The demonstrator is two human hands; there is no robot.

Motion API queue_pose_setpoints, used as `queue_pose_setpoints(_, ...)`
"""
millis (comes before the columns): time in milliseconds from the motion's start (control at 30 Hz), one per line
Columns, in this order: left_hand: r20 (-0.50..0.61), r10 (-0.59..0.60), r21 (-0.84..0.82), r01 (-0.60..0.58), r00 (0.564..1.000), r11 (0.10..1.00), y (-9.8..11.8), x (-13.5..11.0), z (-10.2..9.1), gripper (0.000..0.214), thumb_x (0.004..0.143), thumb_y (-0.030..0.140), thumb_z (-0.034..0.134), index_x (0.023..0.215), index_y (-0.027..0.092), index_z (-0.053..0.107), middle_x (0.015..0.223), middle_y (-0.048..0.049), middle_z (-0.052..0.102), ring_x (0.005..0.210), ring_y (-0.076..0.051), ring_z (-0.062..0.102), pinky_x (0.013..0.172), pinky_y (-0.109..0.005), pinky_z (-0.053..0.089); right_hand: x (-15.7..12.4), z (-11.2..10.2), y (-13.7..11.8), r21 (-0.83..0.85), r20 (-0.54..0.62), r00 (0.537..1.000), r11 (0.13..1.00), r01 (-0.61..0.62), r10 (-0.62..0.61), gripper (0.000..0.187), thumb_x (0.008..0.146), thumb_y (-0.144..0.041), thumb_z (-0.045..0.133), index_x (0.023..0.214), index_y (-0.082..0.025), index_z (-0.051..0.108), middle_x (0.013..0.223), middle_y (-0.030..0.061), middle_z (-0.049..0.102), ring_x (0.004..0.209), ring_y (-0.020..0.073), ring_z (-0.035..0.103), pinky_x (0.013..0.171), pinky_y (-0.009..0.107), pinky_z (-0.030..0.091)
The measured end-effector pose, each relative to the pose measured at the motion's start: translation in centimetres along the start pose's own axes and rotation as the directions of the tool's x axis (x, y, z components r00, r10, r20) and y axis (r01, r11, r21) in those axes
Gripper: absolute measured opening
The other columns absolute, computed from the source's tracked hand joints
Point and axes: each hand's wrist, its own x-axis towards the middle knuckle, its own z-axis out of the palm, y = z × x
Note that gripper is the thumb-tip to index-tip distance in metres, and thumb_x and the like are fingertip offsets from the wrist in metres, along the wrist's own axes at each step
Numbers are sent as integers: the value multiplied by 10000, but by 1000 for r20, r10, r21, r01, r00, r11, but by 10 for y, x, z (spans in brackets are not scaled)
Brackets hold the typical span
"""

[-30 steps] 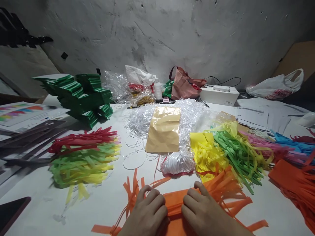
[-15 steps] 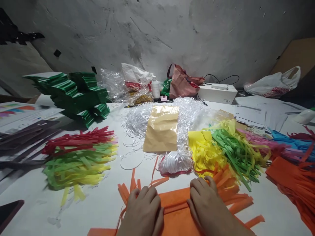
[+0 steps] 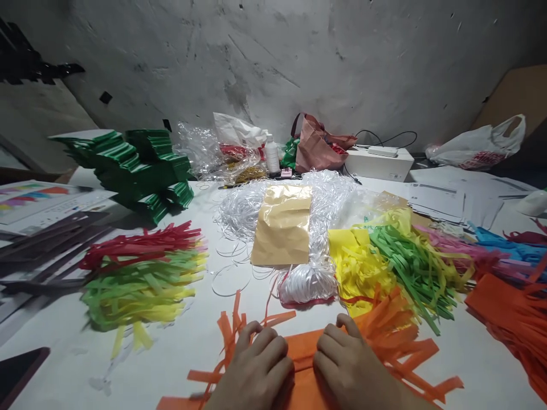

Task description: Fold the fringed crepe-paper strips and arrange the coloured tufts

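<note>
A sheet of orange fringed tissue paper (image 3: 306,341) lies on the table close to me, its cut strips fanning out at both sides. A folded or rolled band crosses its middle. My left hand (image 3: 260,364) is curled on the left part of this band, fingers closed over the paper. Opposite it, my right hand (image 3: 348,361) has its fingers bent down on the band's right part. Only a small gap separates the hands, and the fingertips are hidden. Just beyond the paper sits a bundle of white string (image 3: 306,282).
Yellow fringed paper (image 3: 359,267) and green strips (image 3: 412,270) lie right of the string; more orange paper (image 3: 508,319) is farther right. Red strips (image 3: 145,242) and stacked green pieces (image 3: 141,171) are at left. A gold sheet (image 3: 282,228) rests on white string. A dark device (image 3: 21,376) lies front left.
My hands have come closer together along the orange paper's band, the right moving left and the left slightly right. The camera view has shifted slightly.
</note>
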Motion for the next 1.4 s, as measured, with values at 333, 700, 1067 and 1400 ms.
queue_pose_setpoints(333,-120,-51,-119,37,991,992,1,1,10,203,901,80,484,794,235,560,786,1,625,761,-209,538,832,-410,385,4,-1,-4,-2,42,999,1000,18,-18,303,962,-30,426,735,-199,534,723,-6,566,687,174,458,906,390,308)
queue_pose_setpoints(700,-118,0,-60,-7,993,998,-5,-4,17,304,991,86,400,770,231,551,766,10,610,745,-202,510,864,-418,346,-2,-16,6,-33,149,989,999,29,-23,254,939,-17,468,780,-204,534,771,-14,564,731,181,479,1040,404,261)
queue_pose_setpoints(1067,-49,-81,-67,78,995,995,-2,-4,6,254,926,62,429,790,226,568,797,-2,633,772,-208,547,840,-403,385,-11,-22,14,68,231,953,974,-214,193,223,882,-14,597,836,-226,546,895,-26,620,863,189,545,1064,405,229)
queue_pose_setpoints(1400,296,-288,-13,306,910,952,1,8,-5,200,902,99,453,786,203,578,842,-20,626,788,-234,568,737,-403,412,-3,-23,1,72,232,872,886,-457,431,110,850,-126,652,837,-220,597,929,16,625,886,237,576,990,498,299)
